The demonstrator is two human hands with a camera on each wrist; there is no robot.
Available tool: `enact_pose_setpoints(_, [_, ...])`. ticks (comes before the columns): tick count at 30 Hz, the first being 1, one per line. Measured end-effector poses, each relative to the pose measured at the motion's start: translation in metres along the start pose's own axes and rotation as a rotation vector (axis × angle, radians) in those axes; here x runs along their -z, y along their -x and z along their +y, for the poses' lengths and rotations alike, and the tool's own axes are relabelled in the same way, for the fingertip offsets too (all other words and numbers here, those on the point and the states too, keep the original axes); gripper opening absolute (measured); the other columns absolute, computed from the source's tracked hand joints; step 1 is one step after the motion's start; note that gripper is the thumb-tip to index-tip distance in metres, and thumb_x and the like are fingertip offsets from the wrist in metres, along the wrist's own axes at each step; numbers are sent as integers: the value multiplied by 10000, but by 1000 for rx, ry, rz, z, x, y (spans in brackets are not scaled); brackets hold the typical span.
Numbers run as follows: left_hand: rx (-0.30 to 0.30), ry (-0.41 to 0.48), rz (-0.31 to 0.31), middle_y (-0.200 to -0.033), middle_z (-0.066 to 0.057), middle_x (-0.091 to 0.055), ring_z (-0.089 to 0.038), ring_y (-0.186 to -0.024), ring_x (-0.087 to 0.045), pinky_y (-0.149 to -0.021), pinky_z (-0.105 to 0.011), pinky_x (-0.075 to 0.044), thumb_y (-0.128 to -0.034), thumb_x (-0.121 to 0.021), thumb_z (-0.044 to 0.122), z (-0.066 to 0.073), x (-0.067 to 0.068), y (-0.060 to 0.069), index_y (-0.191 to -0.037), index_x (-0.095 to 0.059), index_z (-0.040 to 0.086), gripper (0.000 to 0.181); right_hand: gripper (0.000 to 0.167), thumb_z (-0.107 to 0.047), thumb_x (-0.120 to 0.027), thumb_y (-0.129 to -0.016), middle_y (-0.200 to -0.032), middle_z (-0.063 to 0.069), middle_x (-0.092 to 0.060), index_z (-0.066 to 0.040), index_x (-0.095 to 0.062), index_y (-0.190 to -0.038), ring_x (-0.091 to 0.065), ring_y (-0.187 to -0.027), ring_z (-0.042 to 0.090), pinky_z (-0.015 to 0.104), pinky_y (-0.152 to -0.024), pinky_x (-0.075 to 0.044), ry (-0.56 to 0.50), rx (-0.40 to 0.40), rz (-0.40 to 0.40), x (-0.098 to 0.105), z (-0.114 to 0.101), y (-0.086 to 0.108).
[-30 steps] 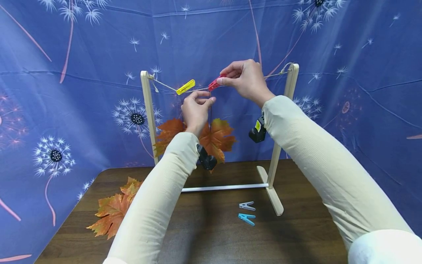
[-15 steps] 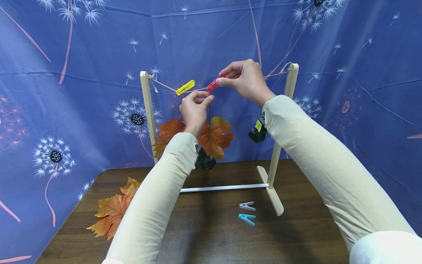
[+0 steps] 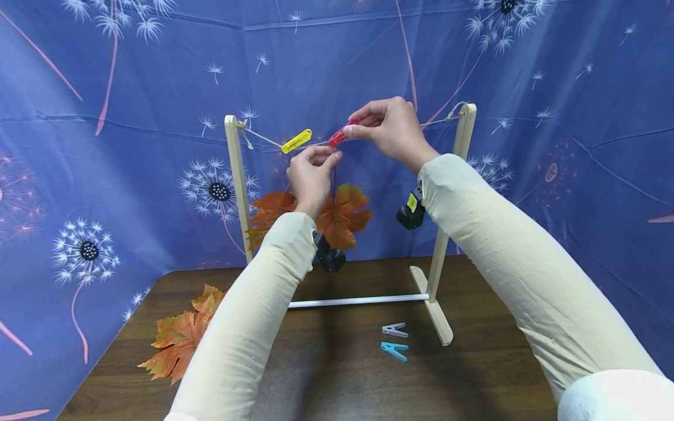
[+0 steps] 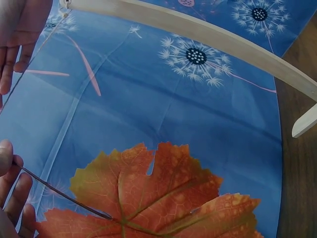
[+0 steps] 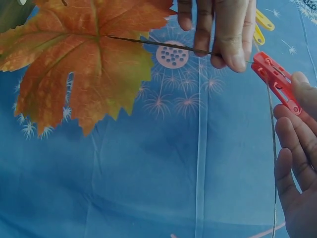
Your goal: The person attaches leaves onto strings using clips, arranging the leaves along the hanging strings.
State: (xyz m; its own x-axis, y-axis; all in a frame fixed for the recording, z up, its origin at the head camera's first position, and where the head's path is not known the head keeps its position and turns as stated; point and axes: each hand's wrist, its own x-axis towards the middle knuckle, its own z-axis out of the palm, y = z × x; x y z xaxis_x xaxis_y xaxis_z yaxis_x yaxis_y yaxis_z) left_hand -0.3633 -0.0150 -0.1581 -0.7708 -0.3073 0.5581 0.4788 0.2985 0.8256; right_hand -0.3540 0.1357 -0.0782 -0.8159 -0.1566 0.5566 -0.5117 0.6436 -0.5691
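A red clothespin [image 5: 273, 82] sits at the string [image 5: 273, 163], and my right hand [image 3: 392, 128] pinches it between thumb and fingers. Just below and to its left, my left hand [image 3: 312, 178] pinches the thin stem [image 4: 64, 192] of an orange maple leaf [image 3: 344, 216]. That leaf [image 4: 148, 193] hangs down below the left hand, its stem end close to the clothespin's tip in the right wrist view. Left of the hands, a yellow clothespin [image 3: 296, 141] is clipped on the string; another orange leaf [image 3: 271, 210] hangs under it, partly behind the left hand.
Two wooden posts [image 3: 466, 131] hold the string, joined low down by a white rod [image 3: 358, 301]. On the brown table [image 3: 347, 374] lie a grey clothespin [image 3: 395, 330], a blue clothespin [image 3: 394, 350] and, at left, more orange leaves [image 3: 181, 336]. A blue dandelion-print cloth [image 3: 337, 64] hangs behind.
The red clothespin and the leaf held by its stem have shifted slightly left, and the leaf has risen a little. Both hands keep their hold.
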Motion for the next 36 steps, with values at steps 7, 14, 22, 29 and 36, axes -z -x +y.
enact_pose_setpoints(7, [-8,12,-10,-860,-106,-770,-123,-746,-635,-726,-234,-392,-872,-831,201,-5,2,1,-986,-795,62,183,337,-326,-768,-917,-1043,69,-765,-97,-769,-1163,-678,-928,134,253,-772,-494,-23,-19,38,2,2,1])
enact_pose_setpoints(14, [-11,25,-18,-853,-86,-770,-130,-745,-662,-696,-247,-426,-881,-823,213,-3,3,0,-980,-795,73,174,342,-341,-781,-904,-1021,56,-765,-101,-776,-1148,-664,-930,128,243,-755,-488,-50,-38,87,3,4,2])
enact_pose_setpoints(22, [-16,46,-28,-871,-100,-772,-116,-742,-660,-755,-225,-426,-882,-821,203,-1,4,1,-993,-794,58,184,349,-343,-777,-906,-1028,55,-768,-101,-774,-1157,-667,-945,130,246,-766,-492,-50,-42,74,2,5,0])
enact_pose_setpoints(29, [-10,53,-14,-871,-116,-771,-118,-717,-675,-710,-229,-448,-888,-814,173,-2,5,0,-986,-792,38,168,344,-346,-777,-908,-1000,44,-768,-99,-777,-1148,-658,-924,124,249,-752,-479,-51,-37,67,1,6,0])
enact_pose_setpoints(36, [21,33,-13,-885,-110,-774,-122,-728,-695,-639,-190,-439,-885,-816,171,-1,4,-2,-994,-793,43,170,340,-322,-781,-909,-1011,70,-765,-84,-772,-1152,-655,-944,140,258,-762,-471,-43,-18,30,-2,6,0])
